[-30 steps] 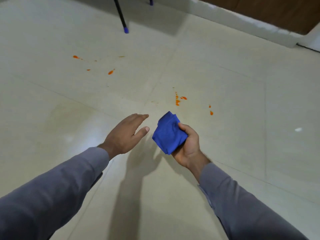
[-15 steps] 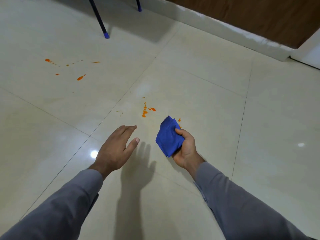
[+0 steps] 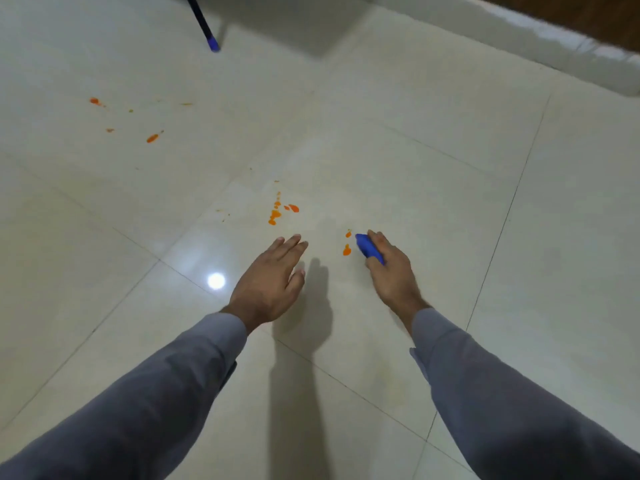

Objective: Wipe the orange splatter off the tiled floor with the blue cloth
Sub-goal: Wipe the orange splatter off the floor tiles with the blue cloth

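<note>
My right hand (image 3: 391, 271) is palm down over the blue cloth (image 3: 367, 248), gripping it low at the floor; only a strip of cloth shows at its left edge. Two small orange drops (image 3: 347, 250) lie just left of the cloth. A larger orange splatter cluster (image 3: 276, 214) sits further left and slightly beyond, just ahead of my left hand (image 3: 272, 278), which hovers open with fingers spread and holds nothing. More orange spots (image 3: 152, 137) are scattered at the far left of the cream tiled floor (image 3: 398, 150).
A dark chair or table leg with a blue foot (image 3: 212, 43) stands at the top left. A white skirting ledge (image 3: 519, 32) under a brown wall runs across the top right. A bright light reflection (image 3: 216, 280) shines on the tile left of my left hand.
My right hand has turned palm down and lowered the cloth toward the floor beside the two small drops. My left hand has moved forward toward the middle splatter.
</note>
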